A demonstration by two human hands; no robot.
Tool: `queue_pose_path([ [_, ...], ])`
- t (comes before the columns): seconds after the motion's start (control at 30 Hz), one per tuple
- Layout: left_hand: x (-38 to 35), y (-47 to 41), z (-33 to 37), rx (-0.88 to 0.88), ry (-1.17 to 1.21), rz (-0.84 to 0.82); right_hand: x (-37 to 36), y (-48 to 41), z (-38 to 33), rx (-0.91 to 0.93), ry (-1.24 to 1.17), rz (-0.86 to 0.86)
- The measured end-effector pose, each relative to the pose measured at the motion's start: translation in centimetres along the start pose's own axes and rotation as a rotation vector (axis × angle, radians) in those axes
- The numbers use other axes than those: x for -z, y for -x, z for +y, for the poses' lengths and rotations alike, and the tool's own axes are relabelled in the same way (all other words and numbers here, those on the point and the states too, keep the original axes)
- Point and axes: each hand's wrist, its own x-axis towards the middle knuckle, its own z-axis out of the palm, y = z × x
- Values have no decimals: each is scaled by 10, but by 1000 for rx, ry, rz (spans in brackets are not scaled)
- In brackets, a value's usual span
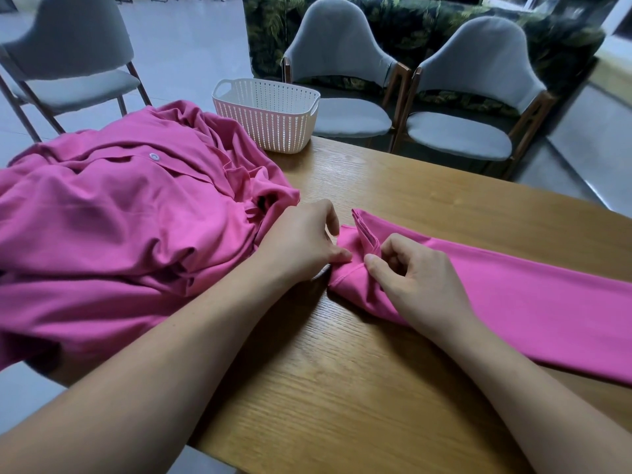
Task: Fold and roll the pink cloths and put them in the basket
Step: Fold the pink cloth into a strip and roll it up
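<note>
Nearest me, both forearms cross the wooden table (342, 388). My left hand (304, 241) pinches the end of the folded pink cloth (513, 302), a long strip running off to the right. My right hand (420, 271) is curled on that same end, thumb and fingers gripping its raised fold. To the left lies a heap of pink cloths (119, 217), beyond it the white basket (270, 114) at the table's far edge, then grey chairs (458, 97).

On the table (393, 388), the cloth pile (119, 217) lies left; the folded cloth (530, 309) lies right; the basket (270, 114) stands behind them.
</note>
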Motion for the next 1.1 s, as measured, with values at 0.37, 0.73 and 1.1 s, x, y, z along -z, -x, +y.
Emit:
queue_pose_path([
  [0.37,-2,-2,3,69,216,-61,-1,-1,0,2,11,-1],
  [0.73,-12,2,17,197,750,-140,-2,-9,-10,-64,104,-48],
  [1.1,12,-4,5,-102,99,-281,-4,-5,-6,-54,75,19],
])
